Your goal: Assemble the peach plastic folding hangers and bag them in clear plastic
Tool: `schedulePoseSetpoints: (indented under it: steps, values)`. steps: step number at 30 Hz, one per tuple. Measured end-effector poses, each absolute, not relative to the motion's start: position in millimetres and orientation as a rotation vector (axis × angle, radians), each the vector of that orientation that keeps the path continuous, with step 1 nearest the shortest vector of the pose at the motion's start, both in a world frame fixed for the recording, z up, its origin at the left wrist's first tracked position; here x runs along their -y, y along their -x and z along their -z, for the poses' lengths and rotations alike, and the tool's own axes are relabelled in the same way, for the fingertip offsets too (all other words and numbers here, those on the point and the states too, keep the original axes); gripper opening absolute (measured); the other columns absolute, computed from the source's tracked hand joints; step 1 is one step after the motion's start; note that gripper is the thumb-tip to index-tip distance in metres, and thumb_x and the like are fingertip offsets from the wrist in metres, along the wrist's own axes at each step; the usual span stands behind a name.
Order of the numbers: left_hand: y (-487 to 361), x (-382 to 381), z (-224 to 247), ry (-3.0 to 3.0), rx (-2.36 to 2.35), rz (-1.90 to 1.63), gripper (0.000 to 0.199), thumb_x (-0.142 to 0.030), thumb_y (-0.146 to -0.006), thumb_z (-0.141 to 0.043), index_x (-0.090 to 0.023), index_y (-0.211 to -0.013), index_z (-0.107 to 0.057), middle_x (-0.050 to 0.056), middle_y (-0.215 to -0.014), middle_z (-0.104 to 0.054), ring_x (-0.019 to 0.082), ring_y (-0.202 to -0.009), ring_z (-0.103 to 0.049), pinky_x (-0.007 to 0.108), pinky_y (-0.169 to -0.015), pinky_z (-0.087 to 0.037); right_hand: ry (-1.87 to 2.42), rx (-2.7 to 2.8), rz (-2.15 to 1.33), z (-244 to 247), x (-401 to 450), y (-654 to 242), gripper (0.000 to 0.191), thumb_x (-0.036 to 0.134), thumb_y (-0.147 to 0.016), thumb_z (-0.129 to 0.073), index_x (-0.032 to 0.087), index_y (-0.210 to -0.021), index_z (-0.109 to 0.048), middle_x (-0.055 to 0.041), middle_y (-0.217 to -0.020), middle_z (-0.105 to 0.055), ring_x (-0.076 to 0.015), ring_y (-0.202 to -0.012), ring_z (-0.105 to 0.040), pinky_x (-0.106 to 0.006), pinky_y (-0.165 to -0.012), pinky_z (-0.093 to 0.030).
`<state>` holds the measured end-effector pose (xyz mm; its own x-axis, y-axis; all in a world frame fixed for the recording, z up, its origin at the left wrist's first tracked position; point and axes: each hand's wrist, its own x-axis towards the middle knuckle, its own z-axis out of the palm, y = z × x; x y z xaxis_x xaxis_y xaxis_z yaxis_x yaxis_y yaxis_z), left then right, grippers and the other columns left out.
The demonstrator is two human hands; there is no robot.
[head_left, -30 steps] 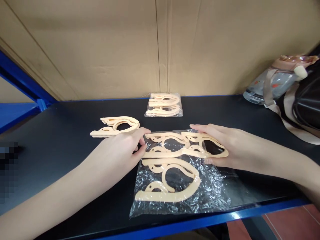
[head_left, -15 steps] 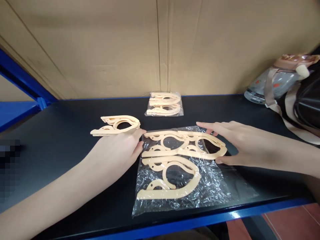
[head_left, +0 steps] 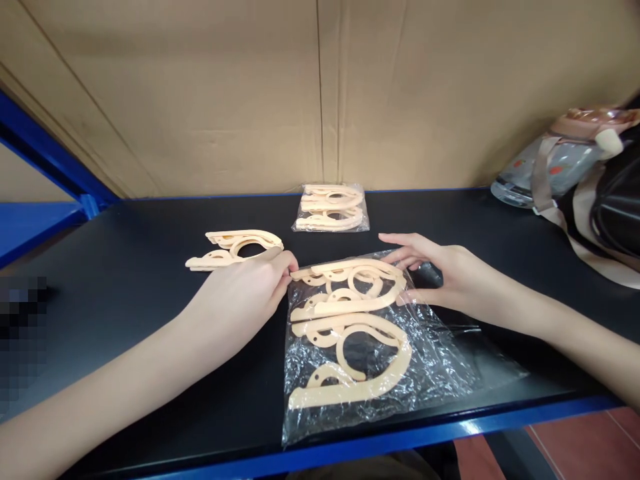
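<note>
A clear plastic bag lies on the black shelf with cream folding hangers inside. One hanger lies in its lower part; above it, other hangers overlap in a stack. My left hand pinches the bag's upper left edge, its fingers pressed together beside the hanger tips. My right hand is spread at the right end of the upper hangers, thumb and fingers on the plastic. Behind my left hand lies a loose cream hanger, partly covered by that hand.
A packed bag of hangers lies at the back of the black shelf. A clear bottle with a strap leans beside a black bag at the right. Cardboard stands behind; a blue rail edges the front.
My right hand has moved left, and the hanger beside it has slid left over the other upper one inside the bag. The bag has shifted slightly right and toward me.
</note>
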<state>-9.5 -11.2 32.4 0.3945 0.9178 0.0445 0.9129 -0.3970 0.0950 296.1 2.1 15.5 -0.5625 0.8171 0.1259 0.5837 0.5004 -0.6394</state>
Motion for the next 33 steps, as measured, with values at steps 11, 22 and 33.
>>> schedulePoseSetpoints:
  steps: [11,22,33]
  values:
    - [11,3,-35,-2.796,-1.537,-0.093,0.029,-0.022,-0.099,-0.034,-0.020,-0.098,-0.063,0.008,-0.102,-0.065,0.026,-0.091,-0.064,0.034,-0.067,-0.046,1.078,2.249,-0.852,-10,-3,-290,0.069,0.046,-0.079,-0.075,0.029,-0.140,-0.047,-0.0053,-0.116,-0.072,-0.0219,-0.099,-0.068,-0.045,-0.092,-0.055]
    - [19,-13,-31,-2.762,-1.289,-0.217,0.038,-0.030,-0.101,-0.029,-0.018,-0.103,-0.065,0.008,-0.104,-0.068,0.024,-0.095,-0.063,0.039,-0.082,-0.050,1.130,2.249,-0.745,-7,1,-287,0.068,0.048,-0.078,-0.075,0.028,-0.138,-0.050,-0.0035,-0.104,-0.072,-0.0213,-0.093,-0.067,-0.041,-0.086,-0.055]
    - [15,-6,-42,-2.608,-1.336,-0.201,0.032,-0.034,-0.095,-0.041,-0.022,-0.112,-0.066,0.005,-0.107,-0.071,0.023,-0.092,-0.066,0.036,-0.082,-0.050,1.138,2.252,-0.685,-6,2,-283,0.063,0.049,-0.080,-0.073,0.025,-0.135,-0.053,-0.0024,-0.096,-0.072,-0.0199,-0.086,-0.066,-0.037,-0.080,-0.055]
